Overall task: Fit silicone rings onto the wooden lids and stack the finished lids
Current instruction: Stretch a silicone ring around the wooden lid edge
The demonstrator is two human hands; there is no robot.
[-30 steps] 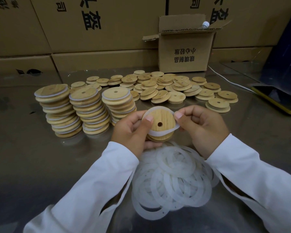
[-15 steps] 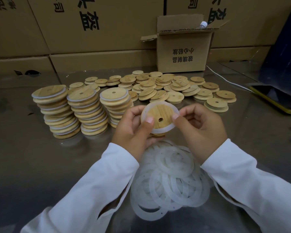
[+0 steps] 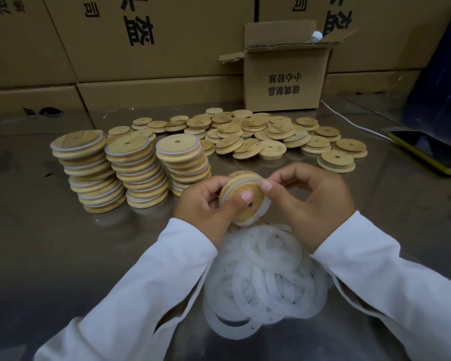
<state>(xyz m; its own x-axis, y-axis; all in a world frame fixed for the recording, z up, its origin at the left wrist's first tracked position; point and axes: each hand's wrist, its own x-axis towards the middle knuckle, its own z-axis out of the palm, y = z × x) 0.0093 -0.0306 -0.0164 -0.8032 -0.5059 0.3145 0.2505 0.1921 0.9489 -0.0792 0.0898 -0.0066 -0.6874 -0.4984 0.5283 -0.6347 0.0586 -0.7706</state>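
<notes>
My left hand (image 3: 208, 204) and right hand (image 3: 307, 201) grip a wooden lid (image 3: 245, 199), its silicone ring (image 3: 264, 208) seemingly half seated.

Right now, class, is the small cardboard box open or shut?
Open: the small cardboard box has raised flaps, a bottle cap poking out.

Sleeves (image 3: 146, 295) overlap the ring pile (image 3: 266, 282); the box (image 3: 284, 82) hides most of the bottle (image 3: 316, 36).

Pale grained wood lids (image 3: 272, 149); translucent matt silicone rings (image 3: 264, 285); glossy metal table (image 3: 63, 256); cardboard box (image 3: 284, 82).
</notes>
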